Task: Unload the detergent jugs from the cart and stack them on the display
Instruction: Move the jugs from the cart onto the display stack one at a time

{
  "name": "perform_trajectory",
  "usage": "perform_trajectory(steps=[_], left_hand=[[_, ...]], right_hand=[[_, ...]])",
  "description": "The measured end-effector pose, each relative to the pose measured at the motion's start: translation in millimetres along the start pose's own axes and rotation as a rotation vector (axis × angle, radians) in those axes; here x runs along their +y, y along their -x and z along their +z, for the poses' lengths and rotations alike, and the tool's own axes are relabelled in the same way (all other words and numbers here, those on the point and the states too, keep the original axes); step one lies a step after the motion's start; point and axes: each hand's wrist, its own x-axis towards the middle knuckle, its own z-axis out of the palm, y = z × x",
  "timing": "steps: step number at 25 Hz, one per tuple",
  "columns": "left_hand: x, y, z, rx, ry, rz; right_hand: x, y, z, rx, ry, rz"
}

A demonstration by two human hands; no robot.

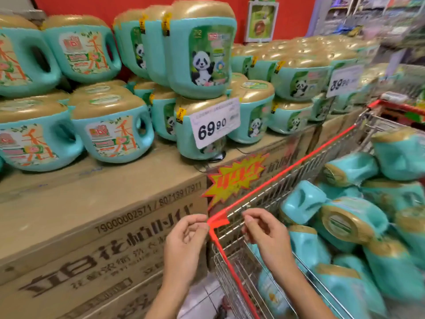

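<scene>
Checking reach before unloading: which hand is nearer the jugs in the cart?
Right. The right hand sits just inside the cart's red-edged corner, beside the jugs; the left hand is outside it, by the cardboard boxes.

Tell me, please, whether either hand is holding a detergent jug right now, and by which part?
Neither. The left hand and right hand hover empty at the cart corner, fingers curled; the jugs lie untouched.

Stacked teal detergent jugs (110, 132) with gold caps fill the upper half of the frame, resting on cardboard cartons (96, 217). A price tag (215, 122) reading 69.90 hangs at centre. The wire cart (287, 171) with red rim trim occupies the lower right and holds jugs lying on their sides. The left hand (184, 240) and right hand (266, 233), both empty with fingers curled, flank the cart's near corner at lower centre.
</scene>
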Motion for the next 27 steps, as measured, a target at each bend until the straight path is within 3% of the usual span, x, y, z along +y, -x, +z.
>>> perform_trajectory(steps=[6,11,18,27], left_hand=[[-30.0,104.9,185.0,-0.202,0.086,-0.182],[-24.8,121.8,295.7,-0.325,0.106,-0.200],[-34.2,52.7,390.6,-0.318,0.051,-0.249],[-57.9,-105.5,531.2,-0.273,0.065,-0.326]], right_hand=[[25.3,91.0,-228.6,0.266,0.045,0.146],[23.9,110.1,-351.1,0.479,0.098,0.168],[36.1,49.2,-427.5,0.488,0.213,0.165],[51.4,-144.0,-486.5,0.420,0.384,0.060]])
